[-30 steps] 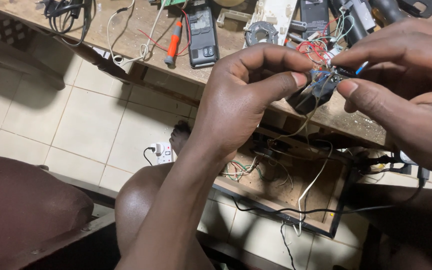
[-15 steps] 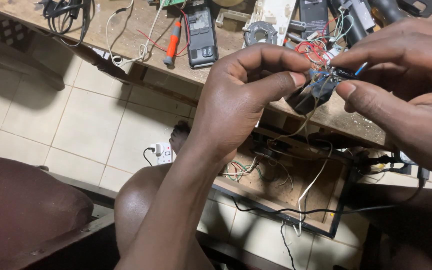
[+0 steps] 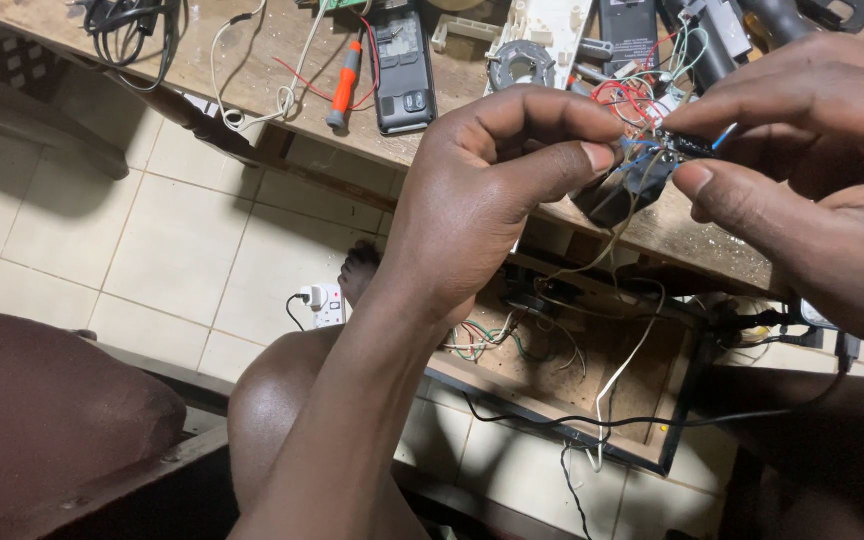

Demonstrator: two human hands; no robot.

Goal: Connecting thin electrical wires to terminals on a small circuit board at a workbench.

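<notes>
Head view, person's own body only. Left hand (image 3: 482, 210): bare, no glove, ring or watch; thumbnail short & clean, knuckle creases visible. Left forearm (image 3: 342, 420): bare to lower frame edge, no sleeve or band seen. Right hand (image 3: 802, 170): bare too, no ring; nails short, thumb tip broad & rounded; wrist cut off by frame edge, sleeve can't be told. Knee (image 3: 272, 400): bare, rounded, no trouser cloth over it; leg beyond hidden by the forearm.
</notes>
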